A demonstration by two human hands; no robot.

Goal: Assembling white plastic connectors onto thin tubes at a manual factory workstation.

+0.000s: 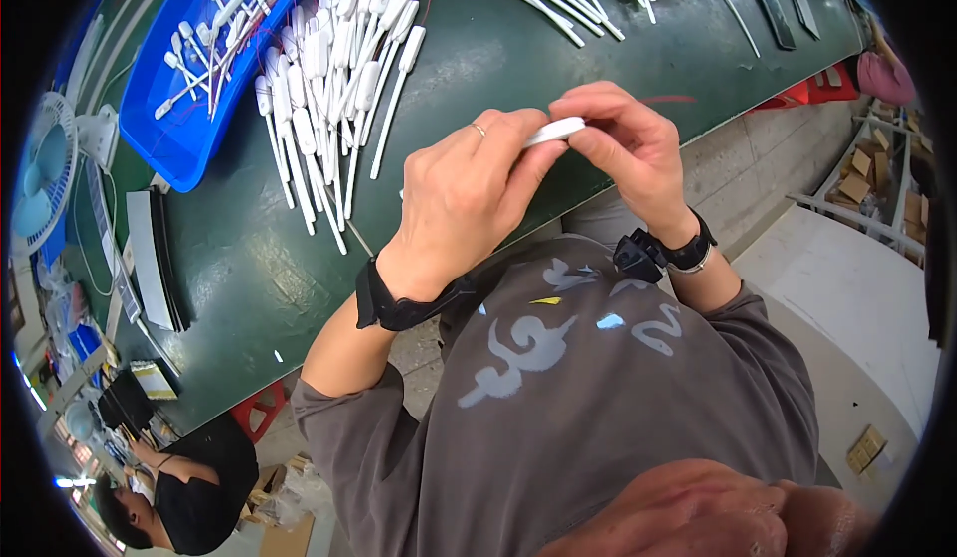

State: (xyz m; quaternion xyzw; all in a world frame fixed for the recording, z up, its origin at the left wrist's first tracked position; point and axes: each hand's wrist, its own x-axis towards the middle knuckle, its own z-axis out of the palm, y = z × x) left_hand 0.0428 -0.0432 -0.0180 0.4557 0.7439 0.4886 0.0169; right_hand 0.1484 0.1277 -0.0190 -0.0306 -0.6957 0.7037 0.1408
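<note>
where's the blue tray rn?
Head view, upper left: the blue tray is at the left end of the green table, between the fan and the pile of white stick-like pieces.

Table [498, 59]: green top, scuffed, with patches of glare. Floor [733, 173]: grey, with joint lines, visible along the table's near edge. Rack [865, 226]: pale frame, out past the table's right end, with cardboard [853, 188] pieces inside. White panel [847, 293]: near the rack, apart from the table; whether it is board or flooring cannot be determined. Red stool [261, 413]: partly under the table's near edge, toward its left end. Second red item [827, 87]: just beside the table's right end, type unclear. Fan [42, 173]: blue and white, beyond the table's left edge. Bright light [75, 482]: well beyond the table's left end.
</note>
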